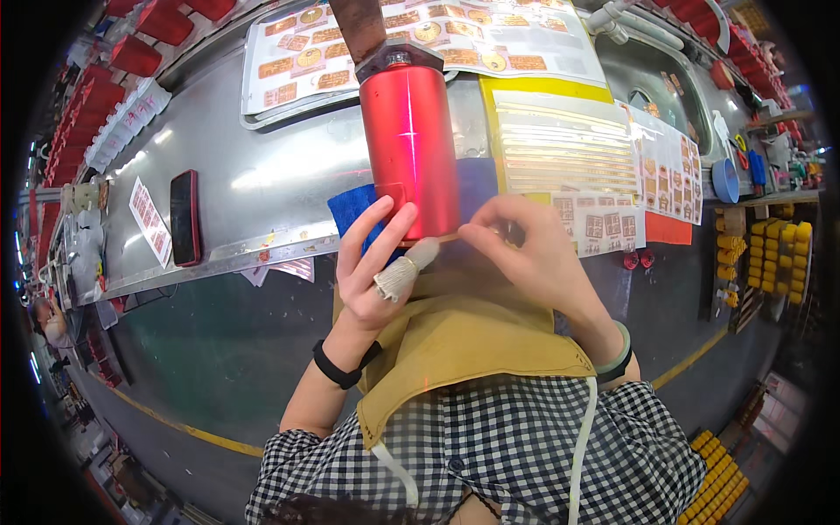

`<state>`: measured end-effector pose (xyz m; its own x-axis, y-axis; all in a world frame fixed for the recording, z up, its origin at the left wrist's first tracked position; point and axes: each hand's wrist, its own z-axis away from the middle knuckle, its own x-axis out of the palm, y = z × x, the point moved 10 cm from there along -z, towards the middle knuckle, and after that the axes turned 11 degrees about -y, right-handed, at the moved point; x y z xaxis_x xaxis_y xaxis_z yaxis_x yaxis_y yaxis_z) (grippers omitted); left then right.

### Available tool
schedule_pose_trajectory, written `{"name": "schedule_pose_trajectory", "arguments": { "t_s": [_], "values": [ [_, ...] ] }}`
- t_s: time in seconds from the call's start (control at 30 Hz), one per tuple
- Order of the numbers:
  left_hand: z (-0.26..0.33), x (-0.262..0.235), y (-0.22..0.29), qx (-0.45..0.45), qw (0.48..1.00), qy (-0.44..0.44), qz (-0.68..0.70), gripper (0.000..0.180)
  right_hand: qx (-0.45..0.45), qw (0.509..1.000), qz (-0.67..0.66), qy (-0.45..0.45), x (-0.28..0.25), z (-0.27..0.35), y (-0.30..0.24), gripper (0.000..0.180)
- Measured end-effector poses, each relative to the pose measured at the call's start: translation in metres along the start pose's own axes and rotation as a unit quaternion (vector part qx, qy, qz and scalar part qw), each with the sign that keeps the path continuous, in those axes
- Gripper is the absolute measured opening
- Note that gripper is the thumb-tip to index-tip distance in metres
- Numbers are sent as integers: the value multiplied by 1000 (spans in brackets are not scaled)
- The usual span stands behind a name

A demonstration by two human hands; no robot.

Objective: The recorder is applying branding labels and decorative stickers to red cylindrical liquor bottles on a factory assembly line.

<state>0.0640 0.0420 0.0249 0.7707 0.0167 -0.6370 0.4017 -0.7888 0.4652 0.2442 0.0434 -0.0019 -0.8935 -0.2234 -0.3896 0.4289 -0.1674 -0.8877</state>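
Note:
A shiny red metal bottle stands out in front of me, its neck against a dark metal holder. My left hand has its fingers stretched out, with two fingertips on the bottle's lower left side. A whitish cloth cover wraps one of its digits, whose tip is at the bottle's lower rim. My right hand is closed in a pinch at the lower right of the rim. A thin gold-coloured strip runs along the rim to its fingertips. Blue cloth lies behind the bottle.
Sticker sheets cover a tray at the back. A sheet of gold strips lies on a yellow board at right, before a metal sink. A phone and a small sticker sheet lie left on the metal table.

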Motion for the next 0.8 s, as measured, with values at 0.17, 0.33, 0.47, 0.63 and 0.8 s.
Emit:
{"name": "schedule_pose_trajectory", "arguments": {
  "t_s": [0.17, 0.33, 0.47, 0.63, 0.8],
  "values": [
    [-10, 2, -9, -10, 999, 23, 34, 14, -4, 1000, 10, 2, -2, -7, 0, 24],
    [8, -1, -19, -36, 997, 50, 50, 21, -33, 999, 4, 12, -1, -6, -5, 24],
    [10, 1, -14, -25, 999, 41, 22, 24, -14, 1000, -3, 9, 0, -5, 3, 23],
    [-1, 0, -2, -6, 1000, 1, -31, 23, -8, 1000, -5, 6, 1, -5, 3, 23],
    [-2, 2, -14, -29, 998, 23, 45, 21, -42, 999, -1, 22, 1, -6, -7, 22]
  ]
}}
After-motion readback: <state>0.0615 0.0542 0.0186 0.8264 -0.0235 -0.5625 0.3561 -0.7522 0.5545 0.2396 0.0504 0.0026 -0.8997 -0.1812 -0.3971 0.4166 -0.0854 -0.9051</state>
